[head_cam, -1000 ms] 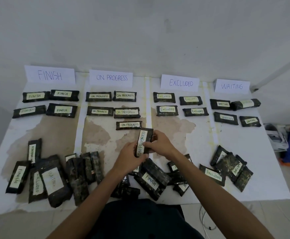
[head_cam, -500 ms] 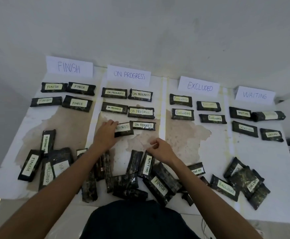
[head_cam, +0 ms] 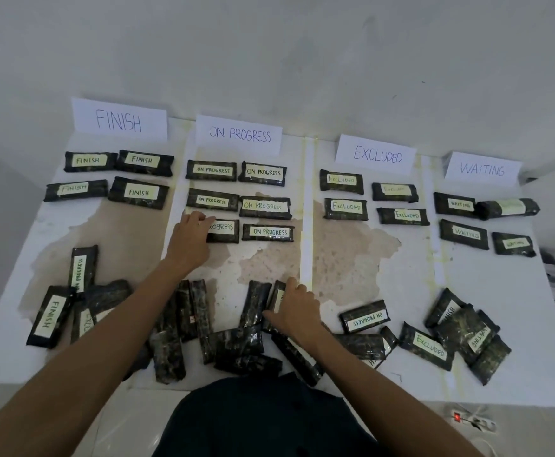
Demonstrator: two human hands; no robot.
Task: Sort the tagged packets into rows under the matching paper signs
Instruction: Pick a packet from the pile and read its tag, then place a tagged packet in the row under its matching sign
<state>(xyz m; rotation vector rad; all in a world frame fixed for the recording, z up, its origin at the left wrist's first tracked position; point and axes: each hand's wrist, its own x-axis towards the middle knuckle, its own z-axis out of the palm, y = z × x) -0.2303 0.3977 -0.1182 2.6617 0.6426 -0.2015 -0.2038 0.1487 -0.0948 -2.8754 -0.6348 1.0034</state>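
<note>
The left grip (head_cam: pixel 189 237) is clenched on the left end of an ON PROGRESS packet (head_cam: pixel 226 230), fingers curled over its far edge. The packet lies flat on the desk (head_cam: pixel 352 258), in the third row under the ON PROGRESS sign (head_cam: pixel 239 135), just beside another packet with the same tag (head_cam: pixel 268 232). Two fuller rows of two lie above it. The right grip (head_cam: pixel 297 311) lies on an upright packet (head_cam: pixel 276 291) near the desk's front edge, forefinger at its far end and thumb spread across its lower part. Its tag is mostly covered, and I cannot tell whether the grip is grasping it or only resting on it. Four packets each lie in two rows under the FINISH sign (head_cam: pixel 118 120), the EXCLUDED sign (head_cam: pixel 376 155) and the WAITING sign (head_cam: pixel 482 168). Unsorted packets are scattered along the front of the desk, among them a loose FINISH packet (head_cam: pixel 48 318) at the left, an upside-down ON PROGRESS packet (head_cam: pixel 365 319) and an EXCLUDED packet (head_cam: pixel 429 346) at the right.
</note>
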